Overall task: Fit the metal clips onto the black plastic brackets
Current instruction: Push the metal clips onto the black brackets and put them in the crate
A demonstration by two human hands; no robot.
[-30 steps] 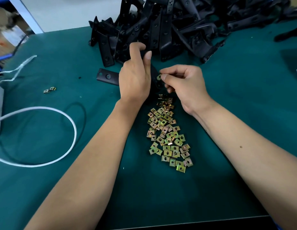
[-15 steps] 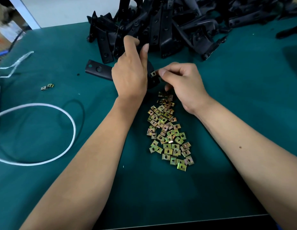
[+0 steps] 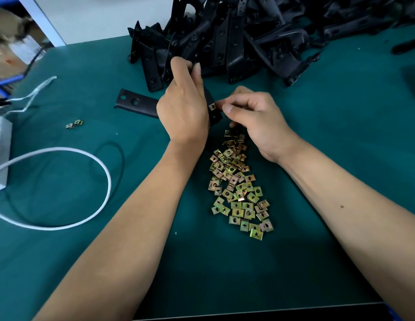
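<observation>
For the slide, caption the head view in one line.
Left hand holds a black bracket while the right hand presses a metal clip onto its edge, above a pile of loose clips.

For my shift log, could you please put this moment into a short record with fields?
left hand: grips the black bracket
right hand: pinches a metal clip at the bracket's edge
loose clips: pile on the green mat, between the forearms
stray clips: two, apart on the left
bracket pile: at the far edge
white cable: looped on the left
</observation>
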